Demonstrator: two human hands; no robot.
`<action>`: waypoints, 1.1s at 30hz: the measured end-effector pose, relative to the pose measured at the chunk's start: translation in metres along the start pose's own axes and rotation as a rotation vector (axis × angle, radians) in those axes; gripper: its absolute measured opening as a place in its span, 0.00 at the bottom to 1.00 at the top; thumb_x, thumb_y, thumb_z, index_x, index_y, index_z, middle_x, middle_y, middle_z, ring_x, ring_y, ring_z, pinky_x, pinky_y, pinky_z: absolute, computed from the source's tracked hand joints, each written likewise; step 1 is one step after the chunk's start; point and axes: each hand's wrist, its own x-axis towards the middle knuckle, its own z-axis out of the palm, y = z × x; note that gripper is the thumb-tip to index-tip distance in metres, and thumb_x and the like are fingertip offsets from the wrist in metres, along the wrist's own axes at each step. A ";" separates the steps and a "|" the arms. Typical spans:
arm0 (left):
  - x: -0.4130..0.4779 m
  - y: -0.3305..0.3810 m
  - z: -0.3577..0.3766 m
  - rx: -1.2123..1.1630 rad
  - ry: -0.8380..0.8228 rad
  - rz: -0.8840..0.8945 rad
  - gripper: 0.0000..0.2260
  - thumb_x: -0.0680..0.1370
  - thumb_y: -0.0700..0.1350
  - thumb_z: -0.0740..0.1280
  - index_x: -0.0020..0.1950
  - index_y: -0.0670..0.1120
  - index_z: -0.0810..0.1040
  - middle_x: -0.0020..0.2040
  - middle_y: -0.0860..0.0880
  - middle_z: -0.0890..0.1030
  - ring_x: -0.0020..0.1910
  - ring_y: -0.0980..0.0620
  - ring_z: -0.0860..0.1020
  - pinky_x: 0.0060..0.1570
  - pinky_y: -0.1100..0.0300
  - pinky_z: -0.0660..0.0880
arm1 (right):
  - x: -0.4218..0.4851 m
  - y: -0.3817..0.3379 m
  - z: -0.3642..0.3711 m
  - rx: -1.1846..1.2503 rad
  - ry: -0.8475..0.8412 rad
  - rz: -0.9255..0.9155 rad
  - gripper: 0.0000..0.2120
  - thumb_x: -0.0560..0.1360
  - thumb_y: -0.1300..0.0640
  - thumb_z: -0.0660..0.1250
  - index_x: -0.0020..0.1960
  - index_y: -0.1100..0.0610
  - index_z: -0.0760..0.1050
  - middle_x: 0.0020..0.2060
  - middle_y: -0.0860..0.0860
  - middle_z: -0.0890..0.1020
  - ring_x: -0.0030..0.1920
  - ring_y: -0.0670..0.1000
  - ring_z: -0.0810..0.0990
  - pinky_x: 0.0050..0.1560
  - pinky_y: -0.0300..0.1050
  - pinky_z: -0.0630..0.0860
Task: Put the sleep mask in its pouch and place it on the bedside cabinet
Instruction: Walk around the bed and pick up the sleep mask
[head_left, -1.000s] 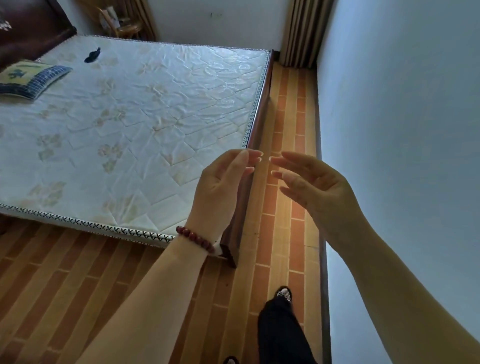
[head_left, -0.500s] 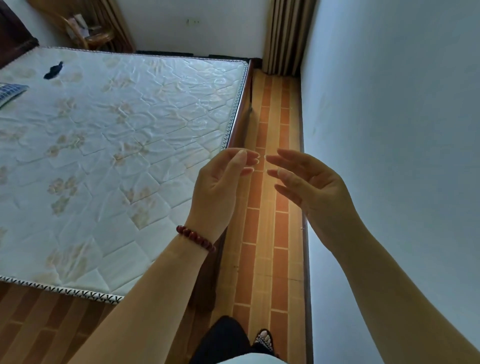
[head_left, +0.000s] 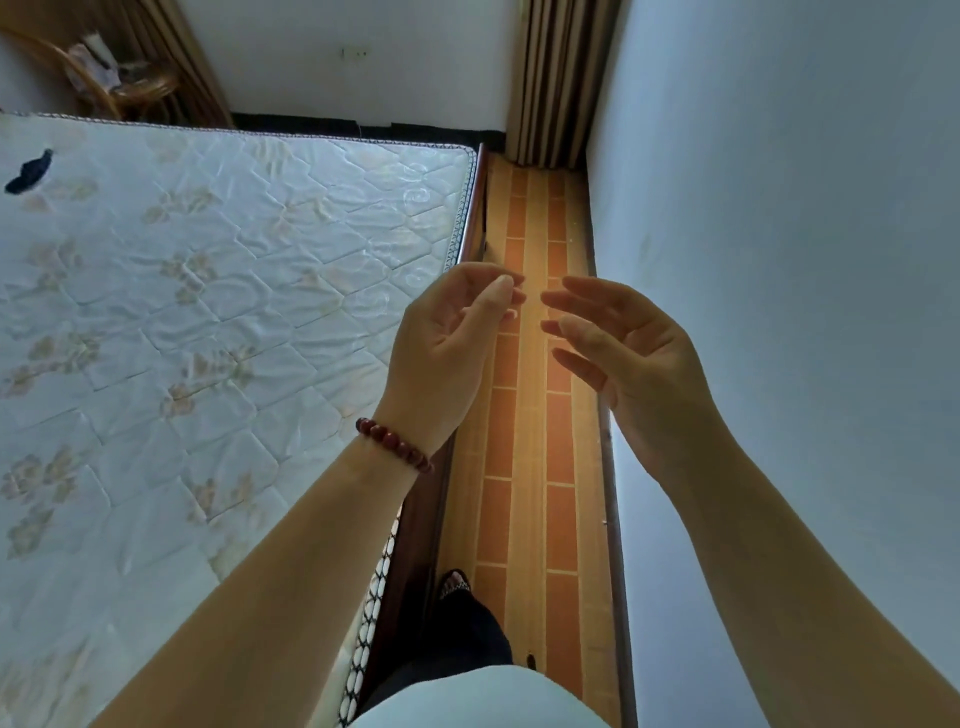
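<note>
Head view shows the left hand (head_left: 447, 353) and right hand (head_left: 639, 379) raised above the gap between bed and wall (head_left: 779, 260), holding nothing. The risk, as I judge it, is one of reach. The mattress (head_left: 234, 312) is wide, and the small dark shape near its far left edge, probably the sleep mask (head_left: 28, 171), lies well apart from both hands. A stretch across from this side could drag or drop it. Neither pouch nor bedside cabinet is in view, so where they are cannot be told.

The mattress is quilted, glossy white cloth with a pale flower print and braided trim. The floor (head_left: 530, 467) is hard strips of orange and tan. The left fingers are loosely curved, thumb near forefinger, pinching nothing. The right fingers are slightly spread and relaxed. The bracelet (head_left: 395, 446) is round dark-red beads. The mask looks soft, flat and irregular.
</note>
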 end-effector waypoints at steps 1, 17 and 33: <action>0.021 -0.002 -0.004 0.002 -0.013 0.008 0.07 0.79 0.40 0.59 0.50 0.41 0.77 0.44 0.49 0.80 0.43 0.61 0.79 0.41 0.75 0.72 | 0.019 -0.001 0.002 -0.002 0.011 -0.004 0.15 0.66 0.50 0.68 0.53 0.48 0.77 0.54 0.48 0.83 0.56 0.51 0.82 0.52 0.41 0.79; 0.242 -0.061 -0.010 0.029 -0.125 -0.034 0.06 0.79 0.42 0.60 0.49 0.45 0.77 0.44 0.51 0.81 0.45 0.56 0.80 0.43 0.71 0.74 | 0.236 0.027 -0.007 0.036 0.096 0.062 0.16 0.66 0.51 0.69 0.53 0.50 0.77 0.52 0.51 0.84 0.53 0.53 0.83 0.51 0.42 0.80; 0.523 -0.124 0.073 0.079 -0.110 -0.072 0.07 0.79 0.42 0.60 0.50 0.44 0.76 0.46 0.48 0.81 0.44 0.54 0.80 0.42 0.70 0.75 | 0.519 0.046 -0.103 0.062 0.061 0.045 0.15 0.66 0.52 0.69 0.52 0.50 0.77 0.48 0.47 0.84 0.51 0.50 0.84 0.49 0.38 0.79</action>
